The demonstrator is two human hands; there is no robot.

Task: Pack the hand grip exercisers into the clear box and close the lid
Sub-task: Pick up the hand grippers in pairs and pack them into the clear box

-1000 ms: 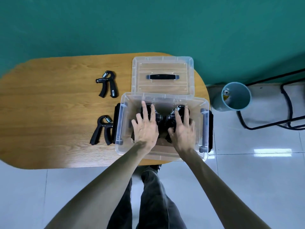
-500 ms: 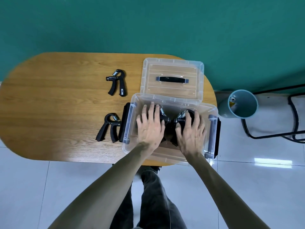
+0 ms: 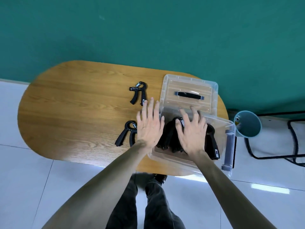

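The clear box stands at the right end of the wooden table, with black hand grip exercisers inside it. My right hand is spread flat with straight fingers over the exercisers in the box. My left hand, fingers straight and blurred, is over the box's left edge and holds nothing. Two black exercisers lie on the table left of the box: one farther back, one nearer. The clear lid with a black handle lies flat behind the box.
A blue-grey bin stands on the white tile floor right of the table, next to a black metal frame. A green wall runs behind the table. My legs are below the table's near edge.
My left hand has come out of the box and moved left over its edge. The right hand stays over the exercisers inside. The camera has shifted, so the table sits lower and more to the right.
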